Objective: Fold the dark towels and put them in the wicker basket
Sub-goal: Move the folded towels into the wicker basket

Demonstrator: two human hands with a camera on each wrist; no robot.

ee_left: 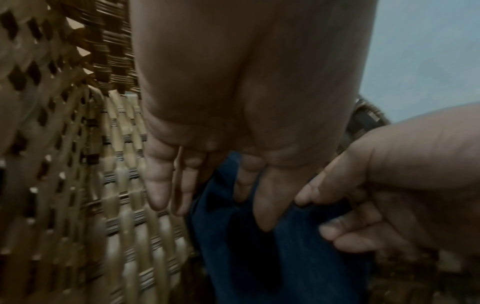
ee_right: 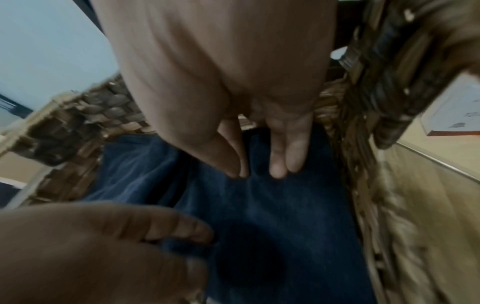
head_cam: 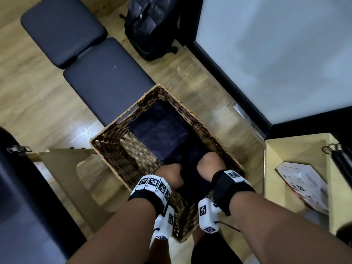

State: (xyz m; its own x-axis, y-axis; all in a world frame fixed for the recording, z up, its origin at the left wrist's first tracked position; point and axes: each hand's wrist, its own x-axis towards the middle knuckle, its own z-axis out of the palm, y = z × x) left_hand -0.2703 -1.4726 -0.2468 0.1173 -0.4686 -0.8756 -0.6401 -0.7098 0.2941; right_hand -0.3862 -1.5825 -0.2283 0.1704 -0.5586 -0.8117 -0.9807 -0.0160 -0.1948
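Observation:
The wicker basket stands on the wooden floor, and a folded dark blue towel lies in its far half. Both hands reach down into the near half with a second dark towel between them. My left hand holds this towel's left side, fingers pointing down beside the basket wall. My right hand pinches the right side between thumb and fingers. The cloth hangs and creases under both hands. From above, the fingertips are hidden.
A dark padded bench runs from the basket's far left corner. A black backpack leans near a frosted glass door. On the right, a wooden shelf holds a printed booklet. A wooden panel stands at the basket's left.

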